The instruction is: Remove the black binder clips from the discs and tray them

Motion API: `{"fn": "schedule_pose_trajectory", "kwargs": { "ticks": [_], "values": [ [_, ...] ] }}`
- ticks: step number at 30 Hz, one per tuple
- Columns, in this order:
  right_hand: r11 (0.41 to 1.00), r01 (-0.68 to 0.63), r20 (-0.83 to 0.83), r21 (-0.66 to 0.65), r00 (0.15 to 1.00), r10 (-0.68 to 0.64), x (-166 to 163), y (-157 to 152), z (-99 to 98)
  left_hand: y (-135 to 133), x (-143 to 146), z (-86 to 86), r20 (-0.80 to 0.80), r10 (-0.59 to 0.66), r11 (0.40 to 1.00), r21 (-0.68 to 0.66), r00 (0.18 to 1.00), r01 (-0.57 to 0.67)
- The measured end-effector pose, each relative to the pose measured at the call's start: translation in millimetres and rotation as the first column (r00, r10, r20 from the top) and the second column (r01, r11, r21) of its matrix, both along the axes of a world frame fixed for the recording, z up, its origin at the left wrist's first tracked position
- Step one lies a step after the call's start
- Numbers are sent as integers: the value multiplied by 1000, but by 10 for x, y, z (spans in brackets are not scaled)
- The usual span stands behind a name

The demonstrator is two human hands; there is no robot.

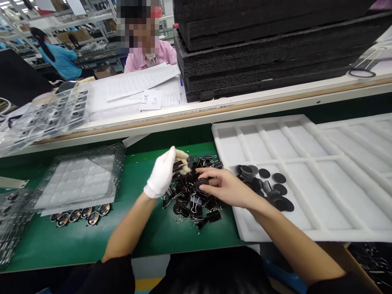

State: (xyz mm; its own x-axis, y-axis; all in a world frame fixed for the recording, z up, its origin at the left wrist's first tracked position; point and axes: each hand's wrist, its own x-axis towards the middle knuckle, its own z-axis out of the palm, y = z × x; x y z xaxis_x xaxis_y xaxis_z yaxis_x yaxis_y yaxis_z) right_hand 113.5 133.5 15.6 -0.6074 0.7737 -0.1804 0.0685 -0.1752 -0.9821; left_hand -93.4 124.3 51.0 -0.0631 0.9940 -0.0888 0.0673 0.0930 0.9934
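In the head view, a heap of black binder clips (196, 202) with silver wire handles lies on the green table. My left hand (162, 171), in a white glove, is at the heap's upper left side. Its fingers curl around a black binder clip (177, 165), partly hidden by the glove. My bare right hand (225, 185) reaches over the heap from the right, its thumb and fingers closed on a round black disc (201, 185). More black discs (279, 178) lie loosely piled in the white foam tray (333, 190) on the right.
Clear plastic trays (82, 175) are stacked left, beside several round, shiny lens-like pieces (75, 215). Behind a raised ledge (147, 122) stand big black foam blocks (260, 61) and papers (137, 83). A person in pink (167, 53) sits opposite; another in blue (59, 59) is farther back.
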Motion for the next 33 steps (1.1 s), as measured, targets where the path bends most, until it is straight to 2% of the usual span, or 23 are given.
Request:
{"fn": "schedule_pose_trajectory", "kwargs": {
  "ticks": [2, 4, 6, 8, 10, 12, 14, 15, 18, 21, 23, 25, 27, 30, 31, 33],
  "values": [
    [995, 39, -218, -93, 974, -58, -59, -124, -7, -99, 182, -85, 12, 106, 988, 111, 994, -106],
    [968, 35, -411, -249, 901, -139, -129, -265, -16, -210, 321, -147, -27, 138, 978, 160, 990, -132],
    [933, 60, -503, -355, 829, -244, -169, -380, -41, -291, 368, -158, -123, 87, 979, 192, 989, -62],
    [919, 121, -505, -375, 805, -312, -142, -443, -74, -319, 317, -115, -305, 5, 971, 228, 952, 68],
    [935, 164, -461, -313, 835, -301, -40, -458, -95, -301, 220, -41, -568, -94, 949, 198, 818, 246],
    [961, 154, -390, -228, 890, -235, 99, -446, -95, -270, 143, 29, -770, -163, 927, 95, 617, 364],
    [977, 129, -314, -170, 933, -178, 223, -430, -81, -256, 124, 66, -863, -186, 913, 24, 470, 407],
    [981, 122, -283, -151, 945, -162, 269, -425, -75, -259, 133, 70, -879, -180, 910, 21, 442, 414],
    [989, 119, -204, -82, 970, -133, 342, -426, -68, -288, 181, 45, -890, -184, 883, 36, 417, 468],
    [996, 90, -144, -19, 985, -92, 380, -432, -57, -311, 195, 16, -886, -253, 849, -11, 389, 529],
    [997, 69, -135, -27, 988, -72, 412, -429, -33, -307, 185, 19, -867, -296, 844, -42, 400, 534],
    [988, 113, -184, -107, 974, -131, 437, -422, -5, -285, 171, 37, -844, -307, 858, -45, 439, 512],
    [937, 237, -274, -255, 912, -305, 432, -418, 17, -253, 157, 51, -825, -293, 874, -26, 483, 485],
    [790, 399, -360, -466, 730, -581, 339, -422, 21, -213, 150, 36, -802, -242, 893, 36, 546, 448],
    [750, 425, -369, -507, 679, -634, 292, -424, 16, -207, 154, 21, -792, -228, 897, 55, 566, 438],
    [708, 439, -373, -554, 629, -682, 194, -426, 1, -207, 173, -11, -758, -242, 904, 52, 606, 425]
  ]
}}
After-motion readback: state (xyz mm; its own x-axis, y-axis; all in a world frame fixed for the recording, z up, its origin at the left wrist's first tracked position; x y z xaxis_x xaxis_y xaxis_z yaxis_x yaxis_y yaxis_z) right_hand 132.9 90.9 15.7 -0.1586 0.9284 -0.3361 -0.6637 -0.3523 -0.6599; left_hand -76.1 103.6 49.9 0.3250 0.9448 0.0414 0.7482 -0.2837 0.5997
